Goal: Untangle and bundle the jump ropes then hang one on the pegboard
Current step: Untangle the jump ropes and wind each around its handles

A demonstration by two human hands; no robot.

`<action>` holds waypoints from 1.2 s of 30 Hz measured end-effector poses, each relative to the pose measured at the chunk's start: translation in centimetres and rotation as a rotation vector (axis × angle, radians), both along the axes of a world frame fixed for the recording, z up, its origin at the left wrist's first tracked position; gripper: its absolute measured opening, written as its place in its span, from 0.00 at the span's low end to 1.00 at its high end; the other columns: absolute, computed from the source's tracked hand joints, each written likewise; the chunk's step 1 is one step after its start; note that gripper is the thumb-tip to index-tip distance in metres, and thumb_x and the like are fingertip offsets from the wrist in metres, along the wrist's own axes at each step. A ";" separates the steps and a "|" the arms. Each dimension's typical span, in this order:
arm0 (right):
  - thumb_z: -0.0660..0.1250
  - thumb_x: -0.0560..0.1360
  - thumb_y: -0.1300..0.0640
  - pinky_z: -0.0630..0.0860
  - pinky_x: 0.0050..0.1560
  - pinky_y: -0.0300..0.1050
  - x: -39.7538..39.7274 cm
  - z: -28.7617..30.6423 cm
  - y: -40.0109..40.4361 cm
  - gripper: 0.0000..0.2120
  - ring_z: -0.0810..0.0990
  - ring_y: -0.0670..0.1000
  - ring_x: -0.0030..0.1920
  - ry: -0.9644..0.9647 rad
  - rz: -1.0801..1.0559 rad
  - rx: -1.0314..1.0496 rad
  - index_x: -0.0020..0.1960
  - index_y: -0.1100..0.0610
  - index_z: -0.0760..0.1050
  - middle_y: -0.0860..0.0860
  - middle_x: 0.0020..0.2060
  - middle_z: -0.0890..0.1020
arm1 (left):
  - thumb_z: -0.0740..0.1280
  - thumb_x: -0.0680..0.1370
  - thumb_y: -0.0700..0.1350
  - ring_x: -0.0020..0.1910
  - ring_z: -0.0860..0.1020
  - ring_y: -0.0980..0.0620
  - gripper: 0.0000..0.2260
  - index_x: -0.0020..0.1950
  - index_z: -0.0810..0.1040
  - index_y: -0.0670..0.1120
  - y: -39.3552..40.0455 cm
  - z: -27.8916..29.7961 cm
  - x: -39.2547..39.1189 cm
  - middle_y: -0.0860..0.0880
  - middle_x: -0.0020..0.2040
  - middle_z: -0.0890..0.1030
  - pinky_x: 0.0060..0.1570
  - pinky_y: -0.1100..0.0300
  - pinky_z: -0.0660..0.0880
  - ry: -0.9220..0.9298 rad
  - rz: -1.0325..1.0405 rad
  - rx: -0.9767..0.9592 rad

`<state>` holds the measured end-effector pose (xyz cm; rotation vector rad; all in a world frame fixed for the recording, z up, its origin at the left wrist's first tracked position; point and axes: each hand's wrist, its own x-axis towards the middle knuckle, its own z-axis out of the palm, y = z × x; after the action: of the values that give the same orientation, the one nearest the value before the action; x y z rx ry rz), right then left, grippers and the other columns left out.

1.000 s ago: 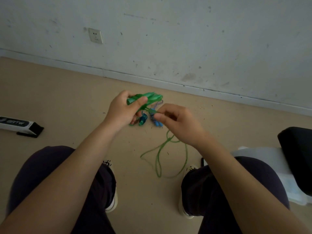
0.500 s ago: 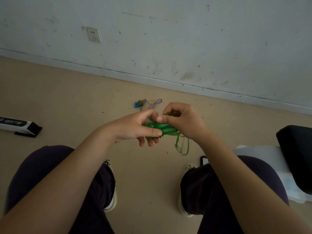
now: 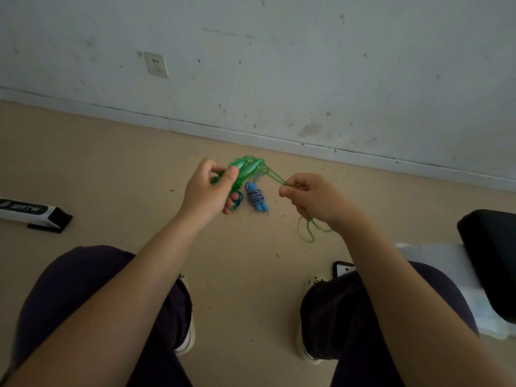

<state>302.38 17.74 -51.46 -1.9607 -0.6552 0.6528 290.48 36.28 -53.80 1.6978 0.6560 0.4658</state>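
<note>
From the head view, your left hand [image 3: 208,191] is curled round the two green handles [image 3: 245,169] of the green jump rope, thumb pressed on top of them; their far ends stick out beyond your fingers toward the wall [image 3: 307,65], while the near ends are buried in your palm. Your right hand [image 3: 312,198] pinches the green cord [image 3: 275,175] between thumb and forefinger. The cord runs taut from that pinch back to the handles, and the rest passes through your fist, hidden, before coming out below your wrist as slack loops [image 3: 308,230] that hang blurred against the floor [image 3: 111,163].

Just beyond and below your left fingers lies the blue jump rope [image 3: 255,196], already wound into a bundle, its striped cord wrapped round the blue handles. A dark blue-green loop beside your left fingertips is too small to make out. Whether green cord touches the blue bundle cannot be told.

Far off your left hand a black-and-white box [image 3: 33,212] is cut off by the frame edge.
</note>
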 end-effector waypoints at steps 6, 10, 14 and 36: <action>0.69 0.78 0.52 0.73 0.30 0.42 1.1 0.4 -1.0 0.10 0.73 0.47 0.26 -0.025 -0.025 -0.052 0.42 0.57 0.79 0.49 0.28 0.78 | 0.65 0.82 0.52 0.25 0.77 0.57 0.08 0.48 0.70 0.50 1.1 -0.1 -0.1 0.44 0.36 0.82 0.24 0.61 0.75 -0.117 0.254 -0.040; 0.69 0.78 0.54 0.80 0.33 0.42 1.1 0.0 -1.0 0.08 0.78 0.48 0.28 -0.108 -0.024 -0.169 0.43 0.58 0.81 0.52 0.33 0.81 | 0.65 0.82 0.52 0.25 0.77 0.58 0.09 0.50 0.69 0.48 0.8 -0.4 0.0 0.44 0.38 0.82 0.24 0.62 0.74 -0.090 0.284 -0.024; 0.71 0.75 0.60 0.80 0.54 0.54 1.1 -0.1 -1.4 0.05 0.84 0.55 0.49 -0.137 0.053 -0.211 0.49 0.54 0.83 0.52 0.44 0.86 | 0.68 0.81 0.50 0.31 0.81 0.49 0.12 0.57 0.72 0.43 0.4 -0.3 0.1 0.39 0.40 0.84 0.30 0.57 0.80 0.053 -0.044 -0.152; 0.68 0.76 0.66 0.61 0.26 0.38 -0.1 -1.0 0.3 0.08 0.66 0.49 0.26 0.131 -0.025 0.309 0.41 0.55 0.75 0.52 0.28 0.78 | 0.72 0.78 0.48 0.41 0.82 0.47 0.24 0.72 0.70 0.55 0.3 1.1 -1.1 0.42 0.45 0.85 0.38 0.55 0.79 0.009 -0.711 -0.209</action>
<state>302.27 18.02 -52.43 -1.6240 -0.6106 0.6192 289.38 36.54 -52.69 1.6048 0.0720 -0.1128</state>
